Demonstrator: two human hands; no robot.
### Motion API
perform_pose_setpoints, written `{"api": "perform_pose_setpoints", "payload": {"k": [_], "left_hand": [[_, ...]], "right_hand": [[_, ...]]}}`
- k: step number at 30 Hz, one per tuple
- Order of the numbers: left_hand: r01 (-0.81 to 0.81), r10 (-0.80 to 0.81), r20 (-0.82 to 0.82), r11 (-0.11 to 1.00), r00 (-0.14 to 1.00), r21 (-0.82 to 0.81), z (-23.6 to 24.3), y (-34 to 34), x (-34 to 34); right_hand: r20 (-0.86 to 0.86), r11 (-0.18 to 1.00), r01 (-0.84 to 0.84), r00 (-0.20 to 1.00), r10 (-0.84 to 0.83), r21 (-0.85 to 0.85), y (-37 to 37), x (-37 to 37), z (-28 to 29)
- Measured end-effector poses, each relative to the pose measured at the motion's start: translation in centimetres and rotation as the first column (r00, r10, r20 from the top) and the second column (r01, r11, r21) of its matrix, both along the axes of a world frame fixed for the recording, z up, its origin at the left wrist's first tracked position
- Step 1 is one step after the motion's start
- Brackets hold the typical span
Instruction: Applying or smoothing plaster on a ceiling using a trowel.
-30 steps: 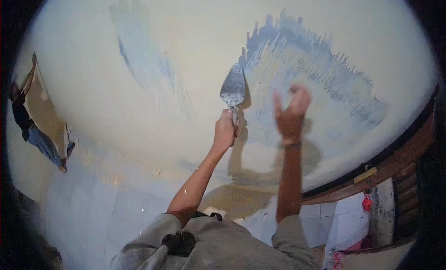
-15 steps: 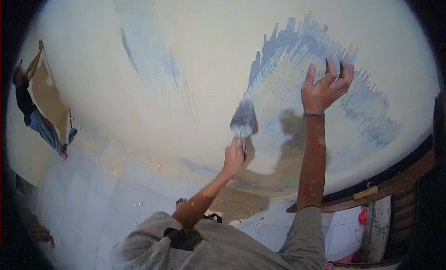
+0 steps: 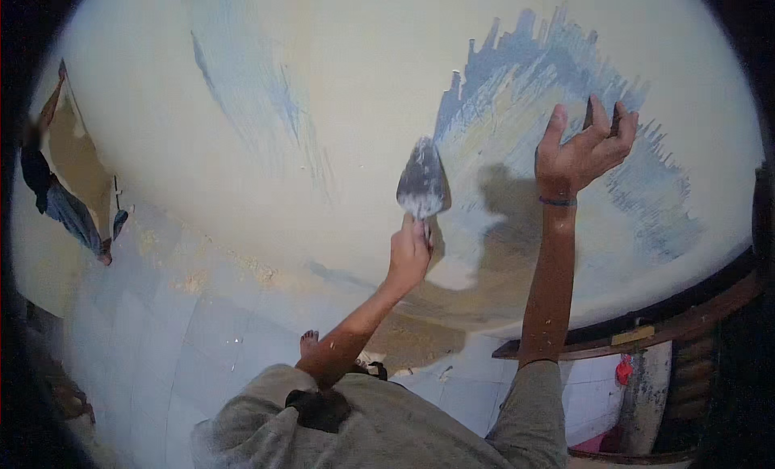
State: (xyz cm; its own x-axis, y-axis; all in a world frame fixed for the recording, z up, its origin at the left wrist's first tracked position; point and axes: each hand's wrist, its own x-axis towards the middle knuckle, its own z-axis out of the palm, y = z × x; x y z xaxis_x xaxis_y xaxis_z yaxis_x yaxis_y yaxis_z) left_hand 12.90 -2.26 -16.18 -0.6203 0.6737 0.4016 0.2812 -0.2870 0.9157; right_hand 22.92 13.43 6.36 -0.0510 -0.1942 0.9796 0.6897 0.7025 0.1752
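My left hand (image 3: 410,255) is closed round the handle of a trowel (image 3: 421,182), its pointed grey blade smeared with white and tipped upward. That blade lies close to the pale cream wall (image 3: 347,90), just at the lower left end of a scraped blue-grey patch (image 3: 513,65). Over the right part of this patch is my right hand (image 3: 581,156), empty, its fingers apart and bent; whether the fingertips touch the wall I cannot tell. A dark band circles my right wrist. Another streaky bluish patch (image 3: 242,73) shows further left.
At the far left another person (image 3: 60,203) has an arm raised against the wall. Pale flakes (image 3: 258,271) litter the tiled floor (image 3: 218,340) along the wall's foot. A dark ledge at lower right carries a tan block (image 3: 633,335), with a red item (image 3: 623,370) below it.
The view has shifted a little, sliding the wall patches in the picture. The trowel's blade has gone slightly upward with my left hand. My right hand stays over the same patch.
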Motion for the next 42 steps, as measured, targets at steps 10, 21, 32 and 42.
{"api": "perform_pose_setpoints", "payload": {"k": [10, 21, 32, 42], "left_hand": [[0.120, -0.114, 0.076, 0.990, 0.991, -0.079, -0.7, -1.3, 0.0], [0.003, -0.011, -0.112, 0.998, 0.994, -0.070, 0.7, -1.2, -1.9], [0.081, -0.059, 0.151, 0.986, 0.987, -0.143, -2.3, -3.1, 1.4], [0.025, 0.006, 0.192, 0.986, 0.981, -0.163, -4.0, -3.0, 2.6]], "right_hand": [[0.002, 0.999, -0.038, 0.999, 0.038, -0.005, -0.2, -0.1, -0.3], [0.002, 0.999, 0.034, 0.999, -0.034, 0.020, -0.2, -0.2, -0.1], [0.005, 0.999, 0.048, 0.999, -0.048, 0.024, -0.1, 0.3, -0.2], [0.003, 0.998, -0.065, 0.998, 0.065, 0.019, 0.7, 0.0, -0.5]]}}
